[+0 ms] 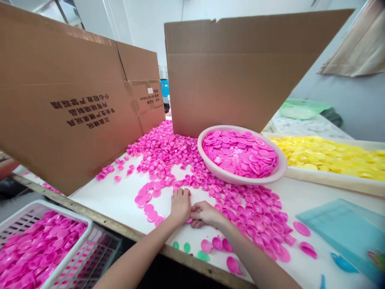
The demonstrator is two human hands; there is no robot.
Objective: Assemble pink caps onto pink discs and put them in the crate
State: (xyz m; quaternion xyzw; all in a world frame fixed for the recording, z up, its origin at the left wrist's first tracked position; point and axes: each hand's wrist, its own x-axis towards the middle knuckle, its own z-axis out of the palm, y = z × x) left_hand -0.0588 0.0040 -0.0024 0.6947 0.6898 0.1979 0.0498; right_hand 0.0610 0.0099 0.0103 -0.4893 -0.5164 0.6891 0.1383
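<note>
My left hand (181,205) and my right hand (204,214) meet over the white table, fingers closed and touching. Between them shows the edge of a pink plastic piece (189,220), mostly hidden by the fingers. Flat pink discs (144,196) lie in a curved line beyond my left hand. Small pink cups (255,220) are heaped to the right of my right hand. A few more pink cups (217,243) sit near the table edge, below my right wrist.
A round tub (210,168) full of pink discs stands behind the hands. Cardboard sheets (234,80) and a cardboard box (60,132) rise around the pink heap. On the right is a tray (315,174) of yellow pieces. A white basket (87,228) of pink pieces stands lower left.
</note>
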